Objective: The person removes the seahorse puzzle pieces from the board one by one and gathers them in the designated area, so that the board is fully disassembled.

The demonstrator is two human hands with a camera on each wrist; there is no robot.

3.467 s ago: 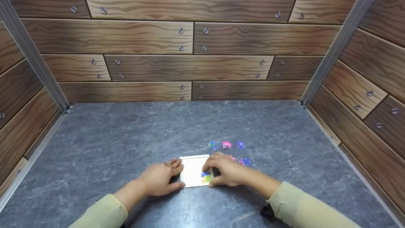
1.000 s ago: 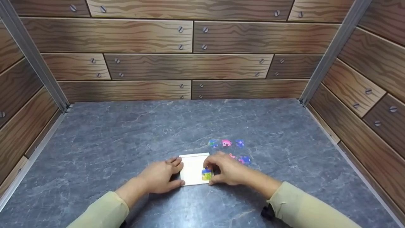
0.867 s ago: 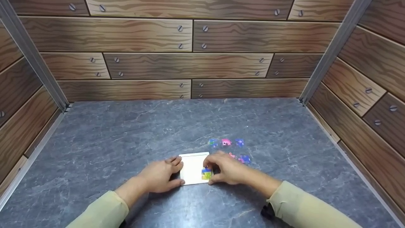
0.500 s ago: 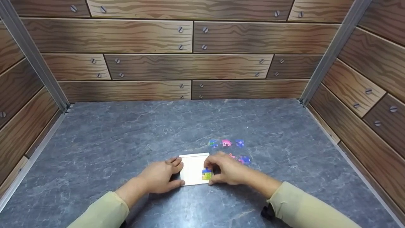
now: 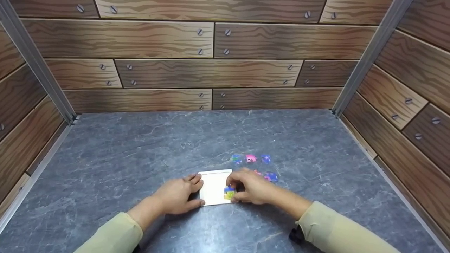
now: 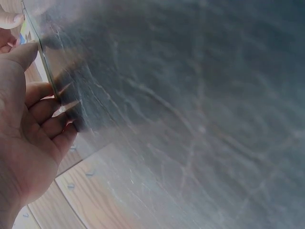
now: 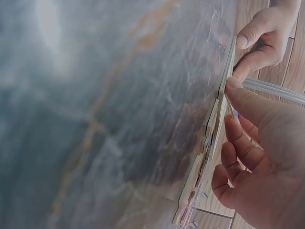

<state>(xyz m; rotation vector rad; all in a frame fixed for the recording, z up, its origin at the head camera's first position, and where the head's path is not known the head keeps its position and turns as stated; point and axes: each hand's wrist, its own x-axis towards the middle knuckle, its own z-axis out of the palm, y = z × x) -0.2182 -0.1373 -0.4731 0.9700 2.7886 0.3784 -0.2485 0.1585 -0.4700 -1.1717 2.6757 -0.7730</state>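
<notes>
A shallow white puzzle tray (image 5: 213, 188) lies on the table. My left hand (image 5: 178, 196) rests along its left edge, the thumb at the near corner; in the left wrist view its fingers (image 6: 45, 107) touch that edge. My right hand (image 5: 254, 187) reaches over the tray's right side. Between its thumb and index finger it pinches a small blue and yellow puzzle piece (image 5: 229, 193), near the tray's lower right corner. Edge-on in the right wrist view, the piece (image 7: 229, 103) looks thin and tilted. The fingers hide part of it.
Beyond the right hand lie several loose puzzle pieces: a blue-green one (image 5: 236, 159), a pink one (image 5: 250, 158), a blue one (image 5: 265, 159) and a blue-purple one (image 5: 271, 176). Wood-patterned walls (image 5: 168, 73) enclose the grey marbled table (image 5: 140, 140).
My right thumb has shifted slightly up from the tray's near edge toward the puzzle piece. More of the piece's blue part shows than at first. My left hand stays at the tray's left edge.
</notes>
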